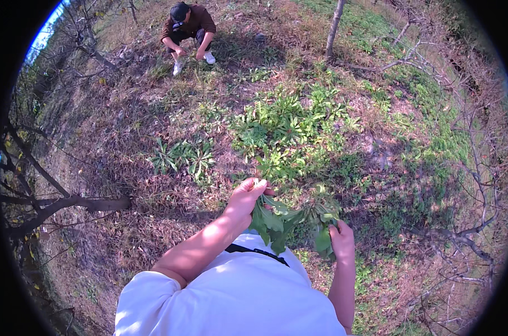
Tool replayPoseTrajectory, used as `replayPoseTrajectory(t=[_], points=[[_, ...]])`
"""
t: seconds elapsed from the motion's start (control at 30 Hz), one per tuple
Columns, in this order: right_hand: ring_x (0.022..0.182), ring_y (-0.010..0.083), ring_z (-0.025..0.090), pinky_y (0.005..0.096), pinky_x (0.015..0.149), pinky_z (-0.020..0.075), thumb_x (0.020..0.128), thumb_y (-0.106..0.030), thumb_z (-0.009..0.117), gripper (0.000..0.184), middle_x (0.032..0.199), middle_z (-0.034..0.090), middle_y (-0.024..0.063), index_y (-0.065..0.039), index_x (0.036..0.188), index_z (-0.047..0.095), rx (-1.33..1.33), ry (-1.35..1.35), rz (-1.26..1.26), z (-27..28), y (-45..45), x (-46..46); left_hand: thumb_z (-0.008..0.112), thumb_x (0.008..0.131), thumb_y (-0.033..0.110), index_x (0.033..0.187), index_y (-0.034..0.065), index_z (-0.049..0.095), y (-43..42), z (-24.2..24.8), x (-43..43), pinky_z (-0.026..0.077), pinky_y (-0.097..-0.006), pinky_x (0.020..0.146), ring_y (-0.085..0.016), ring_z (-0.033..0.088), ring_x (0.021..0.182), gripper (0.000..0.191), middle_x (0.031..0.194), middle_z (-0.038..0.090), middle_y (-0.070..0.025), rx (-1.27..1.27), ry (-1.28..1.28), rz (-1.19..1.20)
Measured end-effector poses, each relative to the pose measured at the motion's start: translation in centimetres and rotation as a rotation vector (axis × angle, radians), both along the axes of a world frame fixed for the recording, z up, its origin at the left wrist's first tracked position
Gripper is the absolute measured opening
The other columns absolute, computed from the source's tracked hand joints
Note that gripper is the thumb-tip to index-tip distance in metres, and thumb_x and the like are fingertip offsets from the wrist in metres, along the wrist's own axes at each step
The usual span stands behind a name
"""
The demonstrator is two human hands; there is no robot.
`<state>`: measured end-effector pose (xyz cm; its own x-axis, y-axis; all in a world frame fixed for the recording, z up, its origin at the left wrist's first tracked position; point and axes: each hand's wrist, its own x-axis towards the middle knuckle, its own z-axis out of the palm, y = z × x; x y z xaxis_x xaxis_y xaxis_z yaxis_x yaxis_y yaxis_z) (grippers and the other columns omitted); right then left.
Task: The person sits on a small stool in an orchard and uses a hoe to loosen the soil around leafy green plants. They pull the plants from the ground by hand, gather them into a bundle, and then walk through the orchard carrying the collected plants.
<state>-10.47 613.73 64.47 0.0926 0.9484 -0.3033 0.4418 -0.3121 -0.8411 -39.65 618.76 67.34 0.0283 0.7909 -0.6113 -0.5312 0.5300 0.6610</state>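
In front of my waist, my left hand (247, 197) pinches the stem end of a bunch of green leaves (271, 222) between thumb and fingers. The broad leaves hang down from it over my white shirt (254, 290). To the right and lower, my right hand (342, 239) is closed around a second leafy bunch (322, 235), whose leaves droop below the fist. Pale, thin stems and roots seem to stick up from this bunch, though they blend with the ground behind. The two bunches meet or overlap between my hands.
Leafy low plants (292, 122) grow on the slope ahead, with a rosette clump (182, 157) to their left. A person (189, 31) in a dark cap squats uphill. A bare branch (90, 203) reaches in from the left, a thin trunk (334, 29) stands upslope, and twiggy branches (464, 239) edge the right.
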Motion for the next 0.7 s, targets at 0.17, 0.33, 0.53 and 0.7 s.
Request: replayPoseTrajectory(t=[0.17, 0.33, 0.53, 0.7], points=[[0.087, 0.0394, 0.061, 0.0415, 0.076, 0.0492, 0.072, -0.011, 0.057, 0.022, 0.092, 0.066, 0.0195, -0.001, 0.090, 0.064, -0.462, -0.769, 0.520, -5.7, 3.8, -2.8, 0.060, 0.091, 0.025, 0.088, 0.0112, 0.056, -2.5, -1.7, -9.2, 0.042, -0.0245, 0.050, -0.009, 0.055, 0.059, 0.015, 0.074, 0.062, -0.0022, 0.047, 0.096, 0.226], [0.099, 0.0267, 0.060, 0.0371, 0.086, 0.0466, 0.090, -0.023, 0.053, 0.034, 0.112, 0.062, 0.0176, -0.004, 0.118, 0.056, -0.395, -0.232, 0.532, -0.1, 15.6, -17.5, 0.060, 0.091, 0.016, 0.089, 0.0094, 0.058, -2.7, -2.2, -12.8, 0.047, -0.0246, 0.053, -0.011, 0.056, 0.060, 0.007, 0.071, 0.059, -0.0020, 0.037, 0.092, 0.358], [0.099, 0.0216, 0.060, 0.0336, 0.087, 0.0479, 0.091, -0.036, 0.057, 0.068, 0.122, 0.054, 0.0210, 0.004, 0.139, 0.031, 0.077, 0.240, 0.512, 8.6, 18.6, -26.3, 0.060, 0.091, 0.016, 0.091, 0.0078, 0.058, -2.2, -0.8, -14.6, 0.045, -0.0222, 0.052, -0.010, 0.056, 0.063, 0.008, 0.074, 0.060, -0.0023, 0.031, 0.073, 0.414], [0.084, 0.0144, 0.061, 0.0271, 0.072, 0.0482, 0.091, -0.025, 0.059, 0.055, 0.101, 0.061, 0.0089, 0.003, 0.134, 0.039, -0.106, 0.372, 0.568, 1.0, 15.0, -26.7, 0.059, 0.091, 0.017, 0.090, 0.0083, 0.058, -3.8, -2.2, -16.8, 0.042, -0.0226, 0.054, -0.010, 0.052, 0.062, 0.009, 0.072, 0.058, -0.0012, -0.024, 0.065, 0.445]])
